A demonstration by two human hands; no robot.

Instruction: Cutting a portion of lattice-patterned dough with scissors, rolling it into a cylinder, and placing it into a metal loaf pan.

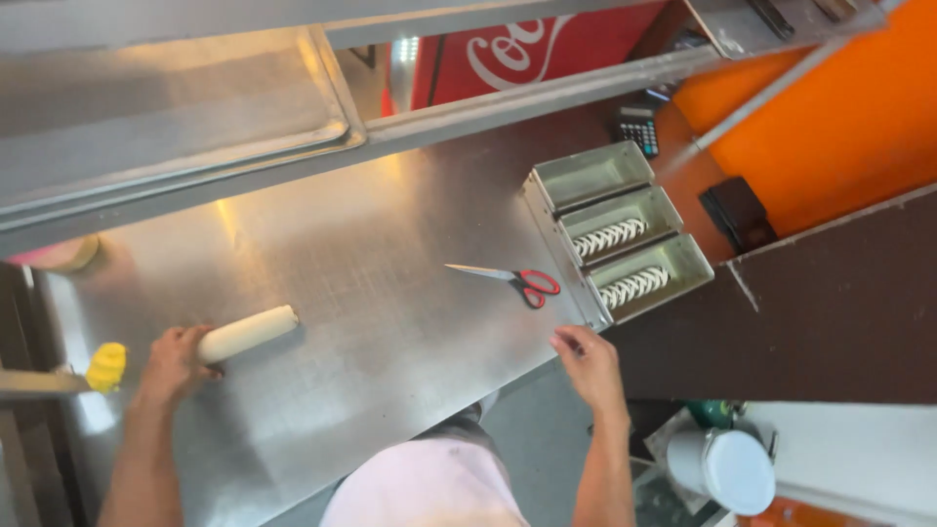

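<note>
My left hand [174,363] grips one end of a pale rolling pin [249,333] lying on the steel worktable [371,293]. My right hand [589,366] rests at the table's front edge with its fingers curled and nothing visible in them, just below a strap of three metal loaf tins [615,229]. The two nearer tins hold braided dough; the far one is empty. Red-handled scissors [517,281] lie shut on the table between my hands, closer to the right one.
A yellow brush head [105,366] pokes in at the left edge. A steel shelf [176,117] runs over the back of the table. A calculator [637,129] sits on a brown counter, and a white bucket [727,468] stands on the floor.
</note>
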